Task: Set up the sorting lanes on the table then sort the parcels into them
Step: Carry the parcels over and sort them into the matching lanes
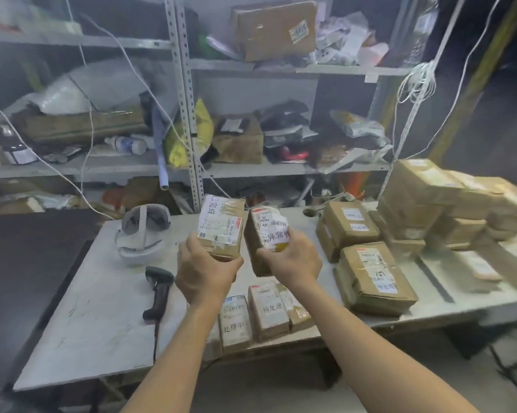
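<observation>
Left parcel [221, 225] and right parcel [263, 234], both taped brown boxes with handwritten white labels, are held up side by side over the bench [102, 323], nearly touching. Left hand [205, 272] grips the near end of its box, fingers curled under and thumb on top. Right hand [293, 260] clamps the other box the same way, thumb on the label.

Judged step: lane setup, with the labelled boxes likely serving as lane markers. Next move calls for setting each one down apart from the other, label up.

At 6 o'clock of the held pair, two labelled parcels [268, 311] lie at the bench's front edge. At 3 o'clock, a parcel stack [373, 278], with more piled beyond it. At 8 o'clock, a scanner [158, 289]. At 9 o'clock, a white headset [144, 234]. At 12 o'clock, cluttered shelving [185, 114].
</observation>
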A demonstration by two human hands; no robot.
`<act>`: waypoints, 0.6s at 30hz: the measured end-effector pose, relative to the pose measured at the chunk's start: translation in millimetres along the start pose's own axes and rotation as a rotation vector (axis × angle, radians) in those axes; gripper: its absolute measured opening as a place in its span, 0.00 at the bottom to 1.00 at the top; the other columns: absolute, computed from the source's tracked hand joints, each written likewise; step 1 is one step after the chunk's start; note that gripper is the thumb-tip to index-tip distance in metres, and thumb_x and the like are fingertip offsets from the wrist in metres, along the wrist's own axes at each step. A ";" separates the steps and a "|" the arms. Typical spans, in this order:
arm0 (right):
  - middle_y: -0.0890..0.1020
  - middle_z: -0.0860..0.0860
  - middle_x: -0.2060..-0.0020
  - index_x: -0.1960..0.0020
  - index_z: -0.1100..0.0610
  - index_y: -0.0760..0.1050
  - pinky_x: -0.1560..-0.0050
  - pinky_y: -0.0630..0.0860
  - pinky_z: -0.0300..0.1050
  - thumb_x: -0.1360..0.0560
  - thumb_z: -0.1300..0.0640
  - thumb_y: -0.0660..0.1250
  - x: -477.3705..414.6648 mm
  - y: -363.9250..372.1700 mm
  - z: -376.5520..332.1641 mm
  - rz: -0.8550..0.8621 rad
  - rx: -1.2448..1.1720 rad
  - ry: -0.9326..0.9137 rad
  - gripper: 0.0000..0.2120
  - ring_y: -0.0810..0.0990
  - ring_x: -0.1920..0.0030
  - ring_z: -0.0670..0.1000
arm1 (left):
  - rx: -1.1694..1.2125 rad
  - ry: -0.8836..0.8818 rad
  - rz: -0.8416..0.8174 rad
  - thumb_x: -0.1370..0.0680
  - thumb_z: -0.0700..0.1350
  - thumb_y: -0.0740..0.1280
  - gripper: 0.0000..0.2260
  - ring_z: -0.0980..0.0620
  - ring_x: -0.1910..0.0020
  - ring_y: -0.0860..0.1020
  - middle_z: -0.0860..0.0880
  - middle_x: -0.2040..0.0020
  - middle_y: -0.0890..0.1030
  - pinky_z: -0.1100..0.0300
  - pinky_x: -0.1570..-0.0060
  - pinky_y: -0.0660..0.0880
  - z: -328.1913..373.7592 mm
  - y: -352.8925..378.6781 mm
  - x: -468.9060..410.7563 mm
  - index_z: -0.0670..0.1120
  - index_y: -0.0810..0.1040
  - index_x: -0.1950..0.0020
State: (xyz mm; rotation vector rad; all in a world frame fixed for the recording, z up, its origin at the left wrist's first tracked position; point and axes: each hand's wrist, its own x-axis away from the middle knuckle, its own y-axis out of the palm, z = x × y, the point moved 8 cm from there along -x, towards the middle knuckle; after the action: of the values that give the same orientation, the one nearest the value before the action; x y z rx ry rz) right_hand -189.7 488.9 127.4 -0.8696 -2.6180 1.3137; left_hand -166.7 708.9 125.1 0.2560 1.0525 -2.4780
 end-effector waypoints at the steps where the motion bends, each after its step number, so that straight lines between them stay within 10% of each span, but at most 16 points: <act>1: 0.78 0.46 0.56 0.51 0.50 0.74 0.60 0.69 0.45 0.37 0.38 0.72 -5.1 -14.7 4.5 0.022 -0.005 -0.001 0.21 0.77 0.54 0.51 | 0.007 0.020 0.012 0.41 0.58 0.81 0.39 0.45 0.50 0.77 0.45 0.46 0.76 0.57 0.62 0.71 13.7 1.8 1.5 0.45 0.70 0.38; 18: 0.81 0.45 0.53 0.48 0.48 0.77 0.57 0.74 0.46 0.37 0.34 0.72 -66.1 -267.9 233.4 0.201 -0.049 -0.021 0.25 0.79 0.52 0.49 | 0.105 0.163 0.013 0.42 0.61 0.81 0.40 0.46 0.48 0.76 0.45 0.46 0.77 0.57 0.60 0.68 284.2 106.5 173.1 0.47 0.70 0.38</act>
State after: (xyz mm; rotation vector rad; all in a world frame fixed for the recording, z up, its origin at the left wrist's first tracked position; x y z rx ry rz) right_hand -329.2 162.6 195.9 -1.1595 -2.6466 1.3132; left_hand -271.9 383.6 197.2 0.5027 0.9815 -2.5389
